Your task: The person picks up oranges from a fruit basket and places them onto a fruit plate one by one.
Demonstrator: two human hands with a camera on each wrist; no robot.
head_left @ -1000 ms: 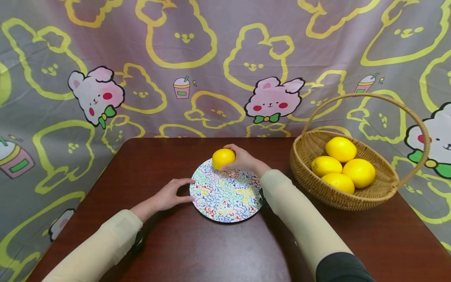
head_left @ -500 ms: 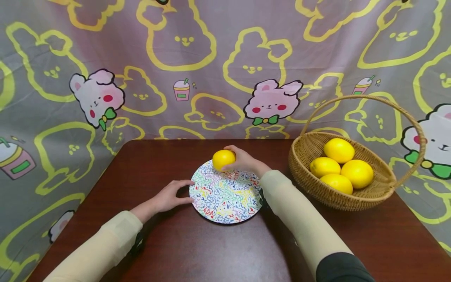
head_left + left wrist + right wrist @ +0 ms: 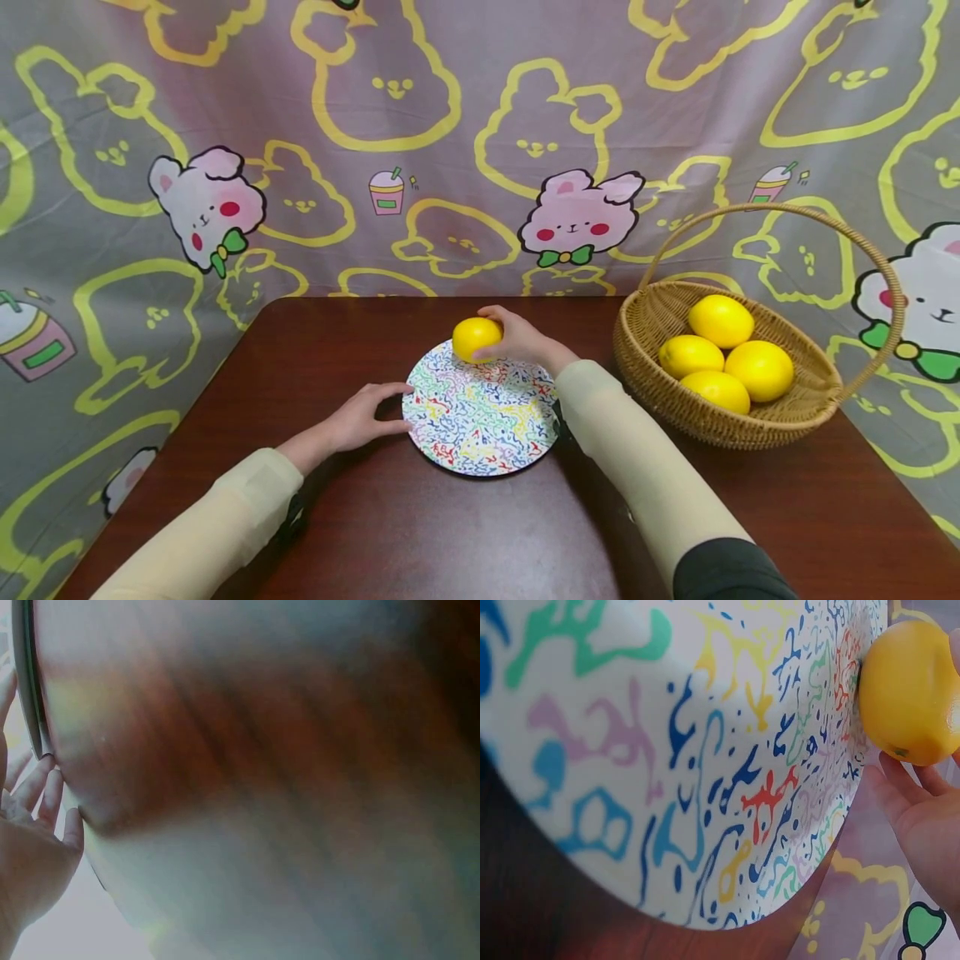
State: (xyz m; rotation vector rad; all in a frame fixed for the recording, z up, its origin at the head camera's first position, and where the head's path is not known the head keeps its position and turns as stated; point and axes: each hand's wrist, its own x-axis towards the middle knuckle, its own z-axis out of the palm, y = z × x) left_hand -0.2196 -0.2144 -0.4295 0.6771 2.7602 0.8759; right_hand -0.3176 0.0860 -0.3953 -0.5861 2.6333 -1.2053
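Note:
A yellow lemon [image 3: 476,339] is at the far edge of a round, flat board [image 3: 480,417] patterned with multicoloured squiggles. The right hand [image 3: 517,340] grips this lemon from its right side, thumb nearer and fingers behind. In the right wrist view the lemon [image 3: 907,694] appears to meet the board's surface, though the contact is partly hidden. At the board's left rim, the left hand [image 3: 363,415] touches the edge with its thumb and fingers spread apart. The left wrist view shows the fingers [image 3: 51,796] fairly straight along the rim.
A tilted wicker basket [image 3: 637,358] with a tall arched handle stands to the right, holding several lemons [image 3: 759,371]. Everything sits on a dark reddish-brown table [image 3: 360,517]. Behind it hangs a curtain [image 3: 435,125] with cartoon rabbits.
The head view has tilted very slightly. Both hands, the lemon and the board keep practically the same places.

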